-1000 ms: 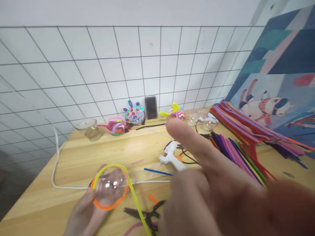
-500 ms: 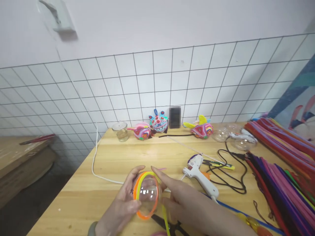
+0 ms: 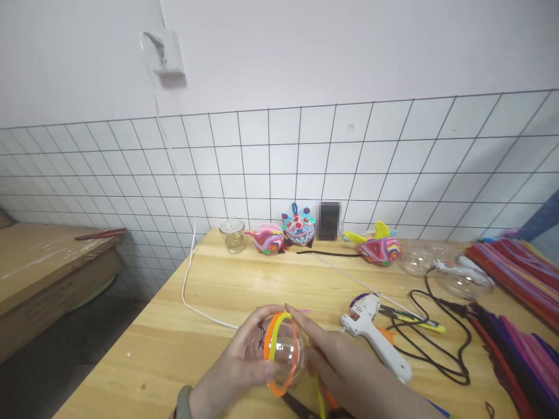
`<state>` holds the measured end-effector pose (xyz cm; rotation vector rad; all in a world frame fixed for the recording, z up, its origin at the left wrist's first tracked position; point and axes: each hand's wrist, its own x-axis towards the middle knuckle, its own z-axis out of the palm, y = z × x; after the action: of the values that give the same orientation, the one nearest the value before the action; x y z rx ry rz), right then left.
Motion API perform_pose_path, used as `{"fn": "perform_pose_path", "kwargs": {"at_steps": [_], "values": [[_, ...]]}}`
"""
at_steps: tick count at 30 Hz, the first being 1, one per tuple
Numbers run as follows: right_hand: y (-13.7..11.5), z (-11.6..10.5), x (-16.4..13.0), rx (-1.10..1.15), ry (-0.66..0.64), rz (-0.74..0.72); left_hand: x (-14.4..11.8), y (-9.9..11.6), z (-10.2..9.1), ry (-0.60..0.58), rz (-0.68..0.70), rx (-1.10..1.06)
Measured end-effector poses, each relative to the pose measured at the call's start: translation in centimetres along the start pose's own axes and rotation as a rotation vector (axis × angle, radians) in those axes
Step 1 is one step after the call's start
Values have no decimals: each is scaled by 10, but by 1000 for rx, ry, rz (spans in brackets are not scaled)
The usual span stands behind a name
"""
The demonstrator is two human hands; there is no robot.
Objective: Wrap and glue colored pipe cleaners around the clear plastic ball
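A clear plastic ball (image 3: 285, 354) is gripped from its left side by my left hand (image 3: 238, 364), thumb at the front and fingers behind. An orange pipe cleaner (image 3: 267, 352) loops around the ball. Beside that loop, a yellow pipe cleaner (image 3: 274, 334) curves over the top, and its loose end hangs down on the right. My right hand (image 3: 336, 355) is closed at the ball's right side, with the index finger pressing the yellow strip near the top. Its other fingertips are partly hidden. Black scissors (image 3: 297, 406) lie under the hands, mostly covered.
A white glue gun (image 3: 378, 337) lies to the right, near a yellow utility knife (image 3: 425, 322) and a coiled black cord (image 3: 463, 349). Decorated balls (image 3: 299, 228) and a lidded glass cup (image 3: 234, 238) line the back. Bundled pipe cleaners (image 3: 519, 349) and clear balls (image 3: 465, 284) sit at right.
The camera view has swung left, so everything appears further right and slightly lower. Both hands stay on the ball, with little visible change in their grip or the strips.
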<state>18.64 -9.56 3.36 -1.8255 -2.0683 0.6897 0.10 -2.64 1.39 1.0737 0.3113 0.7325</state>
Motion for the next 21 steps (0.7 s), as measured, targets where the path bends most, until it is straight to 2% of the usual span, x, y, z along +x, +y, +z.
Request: {"fn": "perform_pose_path", "kwargs": {"at_steps": [2, 4, 8, 11, 13, 15, 21], "values": [[-1, -6, -2, -160, -20, 63, 0, 0, 2, -1, 1, 12], [-3, -14, -6, -210, 17, 74, 0, -1, 3, 12, -2, 9], [-6, -32, -16, 54, 104, -12, 0, -6, 2, 30, -11, 16], [-9, -39, -19, 199, 98, 59, 1, -12, -2, -2, -1, 54], [-10, -41, -19, 214, 152, 87, 2, -15, -5, -39, 3, 85], [-10, -40, -18, 216, 193, 42, 3, -16, -6, -72, 3, 114], [-9, -31, -12, 196, 179, -113, 2, -15, -4, -150, -38, 197]]}}
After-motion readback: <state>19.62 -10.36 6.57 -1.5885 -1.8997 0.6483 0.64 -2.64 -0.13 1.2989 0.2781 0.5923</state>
